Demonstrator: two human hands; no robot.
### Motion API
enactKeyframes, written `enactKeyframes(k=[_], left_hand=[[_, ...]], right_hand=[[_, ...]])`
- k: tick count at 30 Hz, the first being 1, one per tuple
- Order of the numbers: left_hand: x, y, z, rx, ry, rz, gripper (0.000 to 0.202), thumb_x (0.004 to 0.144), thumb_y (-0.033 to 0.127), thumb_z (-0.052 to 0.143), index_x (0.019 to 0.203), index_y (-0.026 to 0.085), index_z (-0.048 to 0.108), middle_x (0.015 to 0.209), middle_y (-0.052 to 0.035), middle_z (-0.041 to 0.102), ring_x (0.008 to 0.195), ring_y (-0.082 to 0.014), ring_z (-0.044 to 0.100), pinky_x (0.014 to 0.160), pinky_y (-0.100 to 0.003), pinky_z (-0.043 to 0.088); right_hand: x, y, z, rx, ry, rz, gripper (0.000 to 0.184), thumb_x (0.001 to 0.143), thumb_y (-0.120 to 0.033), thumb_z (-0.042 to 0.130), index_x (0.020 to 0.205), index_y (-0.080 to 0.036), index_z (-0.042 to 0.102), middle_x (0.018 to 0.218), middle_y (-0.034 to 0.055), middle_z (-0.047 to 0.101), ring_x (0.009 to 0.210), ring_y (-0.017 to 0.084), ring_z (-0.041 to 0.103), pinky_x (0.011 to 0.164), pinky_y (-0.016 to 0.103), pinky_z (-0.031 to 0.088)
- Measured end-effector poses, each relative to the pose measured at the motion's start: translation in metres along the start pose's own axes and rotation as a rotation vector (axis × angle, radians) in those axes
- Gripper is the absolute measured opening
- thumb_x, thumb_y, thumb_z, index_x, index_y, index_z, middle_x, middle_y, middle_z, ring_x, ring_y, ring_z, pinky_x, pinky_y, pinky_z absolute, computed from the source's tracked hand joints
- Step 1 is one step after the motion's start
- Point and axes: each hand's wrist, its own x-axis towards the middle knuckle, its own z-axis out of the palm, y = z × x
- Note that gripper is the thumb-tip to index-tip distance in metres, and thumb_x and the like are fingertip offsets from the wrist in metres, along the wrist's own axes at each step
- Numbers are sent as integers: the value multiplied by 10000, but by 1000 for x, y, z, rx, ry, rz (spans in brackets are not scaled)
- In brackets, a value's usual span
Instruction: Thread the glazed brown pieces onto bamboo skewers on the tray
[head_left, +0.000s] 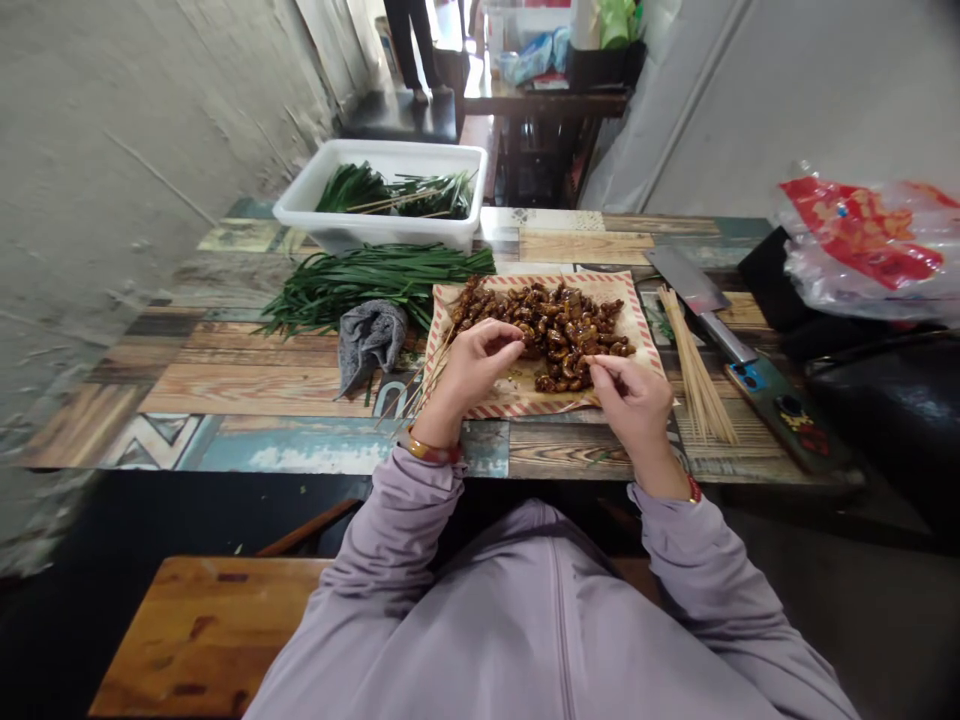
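A heap of glossy dark-brown food pieces (pixel 574 320) lies on a sheet of paper with a red-striped border (pixel 487 408). Over the heap's near left side, my left hand (pixel 480 362) is curled, thumb and forefinger brought together at the tips. What they hold, if anything, is too small to make out. My right hand (pixel 636 395) pinches at the heap's near right edge, and its fingertips hide what is between them. Left of my left hand, thin skewers (pixel 412 393) stick out over the paper's edge, beside loaded ones.
Bare bamboo skewers (pixel 696 375), a cleaver (pixel 697 295) and a phone (pixel 787 415) lie on the right. Left are a grey cloth (pixel 369 340) and long green chives (pixel 360 280). Behind stands a white tub (pixel 300 205) of greens and skewers. Plastic bags (pixel 870 240) sit far right.
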Motion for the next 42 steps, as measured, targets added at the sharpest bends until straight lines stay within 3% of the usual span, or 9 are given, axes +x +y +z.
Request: enactKeyframes(k=[4, 10, 42], left_hand=[[1, -2, -1, -590, 85, -263, 253, 695, 329, 741, 878, 169, 672, 768, -10, 670, 643, -93, 581, 614, -221, 426], [3, -3, -2, -871, 130, -311, 297, 645, 292, 794, 862, 155, 643, 730, 8, 660, 629, -77, 613, 576, -198, 431], [2, -4, -1, -775, 203, -294, 274, 614, 308, 818, 817, 157, 714, 766, -4, 677, 642, -80, 606, 587, -206, 439]], right_hand=[[-3, -7, 0, 73, -90, 0, 151, 861, -277, 594, 896, -243, 736, 841, 36, 758, 718, 187, 711, 691, 334, 598], [-10, -13, 7, 123, -259, -39, 165, 860, -268, 580, 911, -230, 733, 905, 32, 761, 795, 178, 720, 746, 320, 602], [-8, -8, 13, 99, -285, -107, 165, 864, -240, 578, 914, -230, 735, 895, 25, 760, 782, 168, 719, 744, 306, 598]])
